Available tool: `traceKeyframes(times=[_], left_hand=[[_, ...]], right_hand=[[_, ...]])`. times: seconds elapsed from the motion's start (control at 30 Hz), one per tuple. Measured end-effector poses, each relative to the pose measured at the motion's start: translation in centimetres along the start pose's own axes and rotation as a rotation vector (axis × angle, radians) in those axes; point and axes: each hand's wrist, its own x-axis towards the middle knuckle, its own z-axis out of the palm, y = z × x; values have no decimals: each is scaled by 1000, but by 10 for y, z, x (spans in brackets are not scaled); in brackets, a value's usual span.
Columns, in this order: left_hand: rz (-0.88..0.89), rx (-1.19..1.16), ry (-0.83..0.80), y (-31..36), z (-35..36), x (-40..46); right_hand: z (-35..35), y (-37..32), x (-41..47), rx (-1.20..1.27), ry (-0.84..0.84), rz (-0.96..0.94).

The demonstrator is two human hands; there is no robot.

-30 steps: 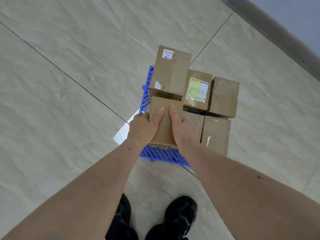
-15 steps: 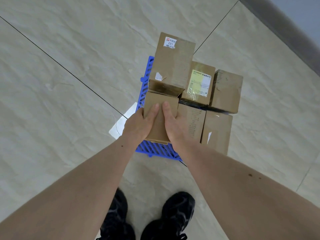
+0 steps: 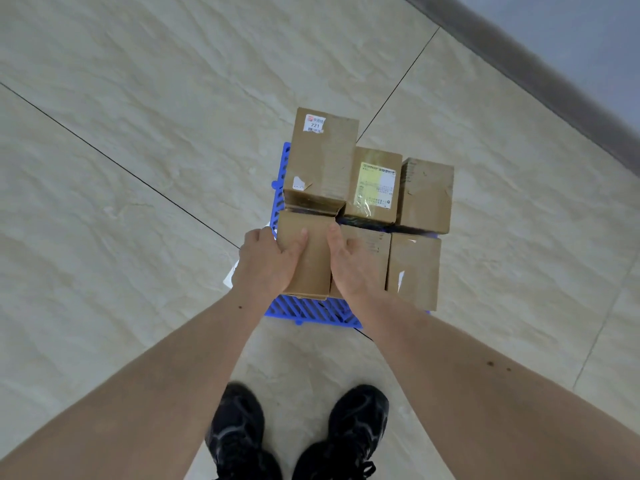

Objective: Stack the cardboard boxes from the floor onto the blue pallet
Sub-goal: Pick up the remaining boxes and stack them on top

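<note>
Scene: a person stands over a blue pallet [image 3: 311,311] on a tiled floor [image 3: 138,168], both arms reaching down to a cardboard box [image 3: 313,258] at the pallet's near left corner.

Box in hand: it sits directly between the two hands, its long axis running away from the person, its far end close against the torn edge of the tall box [image 3: 323,157] with the white label behind it.

Left hand [image 3: 266,261]: it clasps the box's left side, the thumb laid over the top face, the other fingers [image 3: 258,235] wrapped down the outer wall beside the pallet's edge.

Right hand [image 3: 353,268]: it grips the box's right side, the thumb on top, the fingers tucked out of sight into the seam against the neighbouring box [image 3: 375,258]; how far they curl cannot be told.

Which hand is nearer: neither; both are on the box, level with each other.

Rest of the stack: a box with a yellow-green label [image 3: 375,185] and a plain box [image 3: 426,195] fill the far row, another plain box [image 3: 414,268] ends the near row.

Key relation: the slot is bounded behind and to the right, so the box seems to need only a settling push down and forward; the right fingers look likely to be pinched in the seam unless slid out upward.

Progress: by appearance this box is nearly seated, whether it rests fully on the pallet cannot be told.

Also in view: black shoes [image 3: 298,434] at the pallet's near edge, a white sheet [image 3: 232,275] peeping from under its left side.
</note>
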Motion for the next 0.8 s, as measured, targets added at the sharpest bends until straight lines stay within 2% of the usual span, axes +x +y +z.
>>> traceKeyframes(times=[0.17,0.3,0.57,0.8], left_hand=[[144,204,86,33,-27,-40],[289,352,91,70,-48,-68],[535,469,-24,167,-57,-113],[665,513,-95,242,12,-168]], right_hand=[[-58,-9,-21,-184,-11,-168],[-109,-22,-41,-277,41,-158],[-222,-16,-90,-199,260,-95],[-326,56,-111,-53,467,9]])
